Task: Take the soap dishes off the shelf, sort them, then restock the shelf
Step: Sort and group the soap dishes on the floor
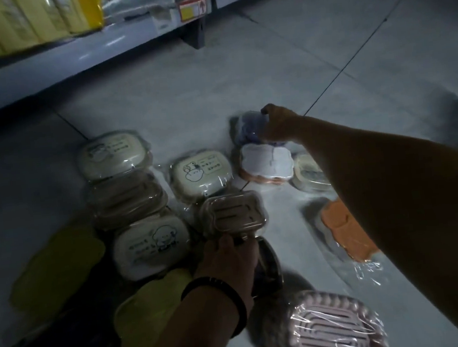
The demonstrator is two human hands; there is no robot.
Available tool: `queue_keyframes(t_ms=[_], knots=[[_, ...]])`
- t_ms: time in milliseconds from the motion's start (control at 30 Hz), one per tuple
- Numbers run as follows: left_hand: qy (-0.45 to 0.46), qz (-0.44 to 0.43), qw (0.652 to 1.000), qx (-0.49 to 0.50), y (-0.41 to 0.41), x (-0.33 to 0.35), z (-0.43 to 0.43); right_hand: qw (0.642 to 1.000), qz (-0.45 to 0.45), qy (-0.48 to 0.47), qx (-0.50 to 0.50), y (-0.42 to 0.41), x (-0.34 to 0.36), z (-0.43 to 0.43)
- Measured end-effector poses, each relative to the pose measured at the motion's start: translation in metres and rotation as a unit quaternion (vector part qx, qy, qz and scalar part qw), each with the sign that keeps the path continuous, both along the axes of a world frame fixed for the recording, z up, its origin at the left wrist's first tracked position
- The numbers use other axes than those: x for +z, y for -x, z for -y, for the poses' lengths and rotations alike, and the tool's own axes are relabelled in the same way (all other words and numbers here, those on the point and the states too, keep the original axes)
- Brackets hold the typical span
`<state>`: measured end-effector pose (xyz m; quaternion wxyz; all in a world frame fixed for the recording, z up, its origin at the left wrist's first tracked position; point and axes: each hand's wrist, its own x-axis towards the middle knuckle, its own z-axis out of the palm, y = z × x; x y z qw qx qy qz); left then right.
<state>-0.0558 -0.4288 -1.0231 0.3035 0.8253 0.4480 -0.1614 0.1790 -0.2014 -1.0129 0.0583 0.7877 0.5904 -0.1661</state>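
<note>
Low over the tiled floor (pixel 240 81), in front of the bottom shelf (pixel 69 65) with its yellow packs (pixel 22 19). Wrapped soap dishes spread across the tiles.

Gripping with the left hand (pixel 228 255), black band (pixel 215 296) at the wrist: a brown-tinted dish (pixel 233 215) in clear wrap, fingers curled round its near edge. Just under that hand, a dark rounded thing (pixel 265 265), too dim to name.

Holding with the right hand (pixel 276 124), arm stretched forward: a bluish wrapped dish (pixel 245 129), fingers closed over its top. Blurred there, so perhaps lifted, perhaps resting on the floor. Just on the near side of it, a white-topped dish (pixel 266 166) with an orange base.

To the left, in a column:
- farthest, a cream dish with a cartoon print (pixel 112 154);
- next, touching it, a plain brown dish (pixel 126 201);
- nearest, a second cream printed dish (pixel 150 246).

Beside that column, a third cream printed dish (pixel 201 174), right behind the one in the left hand.

Partly hidden by the right forearm, a pale dish (pixel 307 176) and, nearer, an orange dish (pixel 341 229) in loose crinkled wrap.

Closest of all, at lower right, a pink ribbed dish (pixel 337 328) under film.

At lower left, a yellow-green shape (pixel 56 265) and a second yellow-green shape (pixel 151 308), both in shadow.
</note>
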Motion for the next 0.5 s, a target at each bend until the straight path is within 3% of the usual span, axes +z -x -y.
queue_keyframes(t_ms=[200, 500], knots=[[-0.007, 0.005, 1.000, 0.008, 0.000, -0.001, 0.002, 0.998, 0.029, -0.033, 0.044, -0.018, 0.001, -0.005], [0.005, -0.068, 0.997, -0.034, -0.005, 0.014, -0.003, 0.967, -0.035, -0.237, 0.086, -0.006, 0.084, 0.095]])
